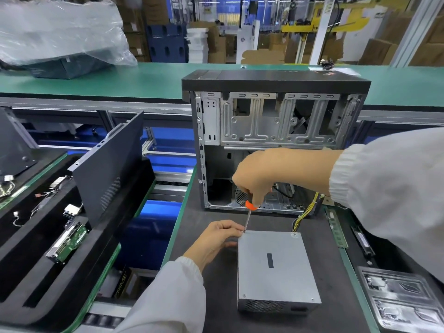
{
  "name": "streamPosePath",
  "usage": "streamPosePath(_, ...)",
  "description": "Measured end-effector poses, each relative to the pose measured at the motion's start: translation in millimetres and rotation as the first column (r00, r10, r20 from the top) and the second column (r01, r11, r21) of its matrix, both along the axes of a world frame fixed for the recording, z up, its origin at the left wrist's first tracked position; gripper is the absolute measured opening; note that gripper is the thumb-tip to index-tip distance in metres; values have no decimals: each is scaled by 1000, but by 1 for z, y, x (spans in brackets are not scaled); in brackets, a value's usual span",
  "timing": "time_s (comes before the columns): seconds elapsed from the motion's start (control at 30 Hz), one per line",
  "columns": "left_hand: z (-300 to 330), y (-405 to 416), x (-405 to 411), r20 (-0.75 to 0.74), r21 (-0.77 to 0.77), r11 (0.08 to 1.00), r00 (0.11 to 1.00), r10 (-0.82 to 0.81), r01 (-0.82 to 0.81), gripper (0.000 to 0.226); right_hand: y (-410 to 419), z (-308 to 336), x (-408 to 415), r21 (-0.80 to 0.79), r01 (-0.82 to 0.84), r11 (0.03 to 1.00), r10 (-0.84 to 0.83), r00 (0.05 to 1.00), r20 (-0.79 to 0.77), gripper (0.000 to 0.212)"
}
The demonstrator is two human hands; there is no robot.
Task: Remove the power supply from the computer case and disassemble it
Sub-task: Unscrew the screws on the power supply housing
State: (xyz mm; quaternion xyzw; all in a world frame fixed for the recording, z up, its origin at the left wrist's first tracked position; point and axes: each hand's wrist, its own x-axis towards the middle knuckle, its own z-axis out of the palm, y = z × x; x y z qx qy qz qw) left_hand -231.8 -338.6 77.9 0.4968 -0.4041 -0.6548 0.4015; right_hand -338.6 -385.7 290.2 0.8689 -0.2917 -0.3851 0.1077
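"prime" on a box

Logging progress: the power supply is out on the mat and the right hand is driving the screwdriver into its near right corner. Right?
Not quite. The head view shows the right hand setting the screwdriver at the far left corner of the power supply, which does lie out on the mat.

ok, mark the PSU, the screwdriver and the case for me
PSU (276,263): head view, middle of its grey top cover.
screwdriver (247,219): head view, on the metal shaft below the orange collar.
case (276,84): head view, on its black top panel.
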Motion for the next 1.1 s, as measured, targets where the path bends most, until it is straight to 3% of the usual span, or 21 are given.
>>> streamPosePath(0.1, 0, -2, 2, 4, -2, 1000, 1000, -28, 28, 13, 3, -1, -4, -201, -270, 942, 263, 963, -62, 24)
streamPosePath(0.2, -1, -3, 3, 16, -11, 999, 999, -43, 43, 11, 2, -3, -18, -276, -497, 823, 503, 863, -55, 5)
streamPosePath(0.3, -1, -3, 3, 14, -14, 999, 999, -50, 50, 11, 0, -8, -32, -320, -651, 688, 668, 741, -69, 12)
streamPosePath(0.4, 8, -4, 8, 118, -73, 989, 986, -120, 129, 19, 0, -10, -40, -358, -706, 611, 730, 678, -91, 16)
streamPosePath(0.57, 33, -7, 4, 173, -277, 917, 954, -245, 286, 25, 9, -14, -43, -386, -691, 611, 728, 682, -68, 12)
streamPosePath(0.63, 35, -9, -1, 247, -359, 894, 951, -186, 268, 18, 17, -11, -32, -402, -585, 705, 635, 773, -13, 11)
streamPosePath(0.67, 34, -11, -1, 276, -385, 886, 948, -156, 258, 16, 16, -6, -23, -374, -446, 813, 497, 866, 47, 21)
streamPosePath(0.7, 33, -12, -3, 295, -398, 881, 945, -142, 257, 14, 13, 0, -17, -276, -214, 937, 249, 964, 97, 34)
streamPosePath(0.73, 32, -12, -5, 312, -405, 876, 940, -136, 261, 13, 7, 4, -14, -102, 85, 991, -74, 992, 103, 41)
streamPosePath(0.77, 32, -12, -5, 330, -412, 871, 935, -130, 266, 12, 0, 8, -8, 88, 369, 925, -373, 927, 34, 42)
streamPosePath(0.8, 33, -13, -6, 349, -413, 868, 928, -130, 277, 12, -7, 9, -5, 208, 572, 793, -571, 818, -72, 40)
streamPosePath(0.83, 33, -14, -7, 362, -410, 866, 922, -134, 287, 12, -13, 9, -3, 256, 685, 682, -669, 726, -160, 37)
streamPosePath(0.87, 34, -15, -7, 364, -406, 866, 921, -139, 291, 12, -17, 9, -3, 272, 719, 640, -694, 693, -198, 34)
streamPosePath(0.93, 32, -16, -4, 319, -388, 878, 934, -158, 281, 15, -19, 8, -6, 254, 636, 729, -617, 771, -160, 30)
streamPosePath(1.0, 25, -14, 4, 183, -346, 908, 966, -183, 237, 24, -14, 7, -10, 217, 439, 872, -431, 898, -85, 29)
streamPosePath(1.1, 11, -11, 16, -13, -198, 967, 986, -169, 163, 32, -4, 8, -18, 79, 106, 991, -107, 994, 13, 32)
